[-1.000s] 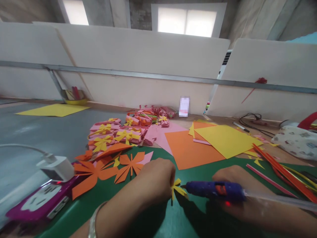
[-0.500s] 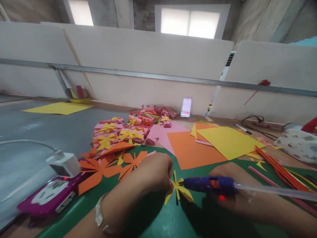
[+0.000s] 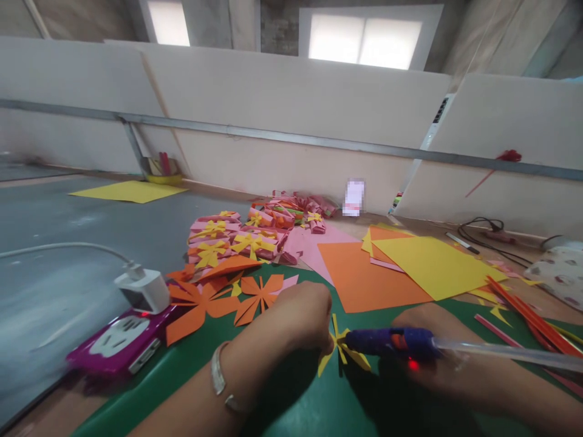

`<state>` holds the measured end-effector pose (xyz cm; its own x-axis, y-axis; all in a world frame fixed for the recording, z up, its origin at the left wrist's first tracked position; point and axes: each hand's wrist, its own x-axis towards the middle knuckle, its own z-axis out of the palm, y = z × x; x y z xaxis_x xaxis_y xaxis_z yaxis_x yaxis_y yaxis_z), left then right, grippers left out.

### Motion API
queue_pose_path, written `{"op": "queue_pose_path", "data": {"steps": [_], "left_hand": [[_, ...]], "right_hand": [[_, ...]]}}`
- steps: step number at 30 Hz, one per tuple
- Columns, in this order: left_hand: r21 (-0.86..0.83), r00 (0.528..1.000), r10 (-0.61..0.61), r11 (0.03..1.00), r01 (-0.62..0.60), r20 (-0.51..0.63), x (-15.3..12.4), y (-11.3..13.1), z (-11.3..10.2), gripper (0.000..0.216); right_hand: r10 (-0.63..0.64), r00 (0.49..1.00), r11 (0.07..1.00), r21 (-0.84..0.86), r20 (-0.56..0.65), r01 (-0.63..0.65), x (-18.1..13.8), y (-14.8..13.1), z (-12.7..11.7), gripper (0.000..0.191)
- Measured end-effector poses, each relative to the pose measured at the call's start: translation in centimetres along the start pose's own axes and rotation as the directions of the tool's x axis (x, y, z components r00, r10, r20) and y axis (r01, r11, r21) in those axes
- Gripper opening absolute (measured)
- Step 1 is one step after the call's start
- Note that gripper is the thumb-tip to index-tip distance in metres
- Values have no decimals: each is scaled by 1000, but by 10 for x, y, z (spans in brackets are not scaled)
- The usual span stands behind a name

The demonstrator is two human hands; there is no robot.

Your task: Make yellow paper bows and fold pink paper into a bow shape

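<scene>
My left hand [image 3: 310, 312], a silver bracelet [image 3: 217, 370] on its wrist, pinches one side of a small yellow paper flower [image 3: 351, 358] with narrow petals. In my right hand [image 3: 437, 340] is a blue glue gun [image 3: 392, 341], with a clear glue stick [image 3: 496, 352] sticking out of its back end and a small red light glowing. The gun's nozzle points left and meets the flower at or very near its centre. Both hands are above a green mat [image 3: 296, 406]. Part of my right hand is hidden behind the gun.
Orange paper flowers [image 3: 204, 303] lie left of my hands, by a purple power strip [image 3: 118, 346] with a white charger [image 3: 144, 290]. Pink paper pieces with yellow bows [image 3: 214, 233] are piled behind. Orange [image 3: 364, 279] and yellow sheets [image 3: 437, 261] lie further back; orange strips [image 3: 528, 312] are at right.
The whole scene has shifted a little to the right in view. Both hands keep their grip, and the nozzle stays at the middle of the yellow flower.
</scene>
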<state>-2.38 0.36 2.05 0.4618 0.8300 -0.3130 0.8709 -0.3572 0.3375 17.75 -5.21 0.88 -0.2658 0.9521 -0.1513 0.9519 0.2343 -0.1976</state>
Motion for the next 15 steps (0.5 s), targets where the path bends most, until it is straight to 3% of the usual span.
{"op": "queue_pose_path", "data": {"steps": [15], "left_hand": [[-19,1000,-8,1000,8,21,0,3,-4,17]], "right_hand": [[-19,999,1000,21,-30,19,4,3,0,6]]}}
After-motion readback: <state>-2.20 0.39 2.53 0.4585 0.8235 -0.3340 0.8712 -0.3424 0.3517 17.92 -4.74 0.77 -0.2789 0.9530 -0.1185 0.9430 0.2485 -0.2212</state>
